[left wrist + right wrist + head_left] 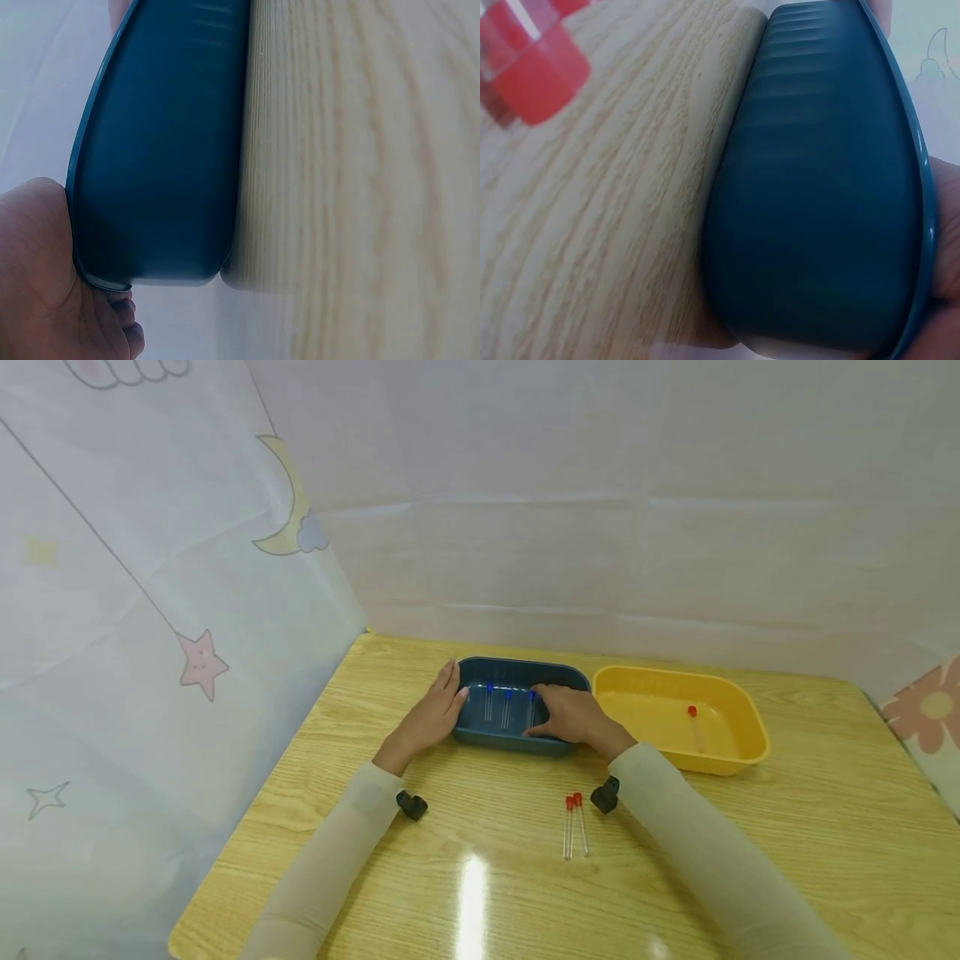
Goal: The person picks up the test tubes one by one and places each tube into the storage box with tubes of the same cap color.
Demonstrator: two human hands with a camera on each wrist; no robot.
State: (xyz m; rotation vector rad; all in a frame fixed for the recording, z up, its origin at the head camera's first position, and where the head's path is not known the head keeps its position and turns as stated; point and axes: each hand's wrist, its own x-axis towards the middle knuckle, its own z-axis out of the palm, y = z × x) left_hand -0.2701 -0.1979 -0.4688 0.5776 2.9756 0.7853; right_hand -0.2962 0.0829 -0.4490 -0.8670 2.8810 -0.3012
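A dark blue tray (517, 745) stands on the table; inside lie clear test tubes with blue caps, one on the left (488, 702), one in the middle (506, 710) and one on the right (532, 710). My left hand (435, 714) holds the tray's left end, thumb over the rim and fingers outside; the left wrist view shows this hand (52, 285) wrapped on the rim. Reaching in over the right end, my right hand (573, 714) holds the right-hand tube, fingertips at its cap and thumb near its lower end. The tray wall (817, 195) hides those fingertips in the right wrist view.
Right beside the blue tray stands a yellow tray (720, 764) with one red-capped test tube (696, 728) in it. Two red-capped test tubes (576, 827) lie on the table (420, 877) in front, near my right wrist. A pale patterned cloth (525, 527) hangs behind.
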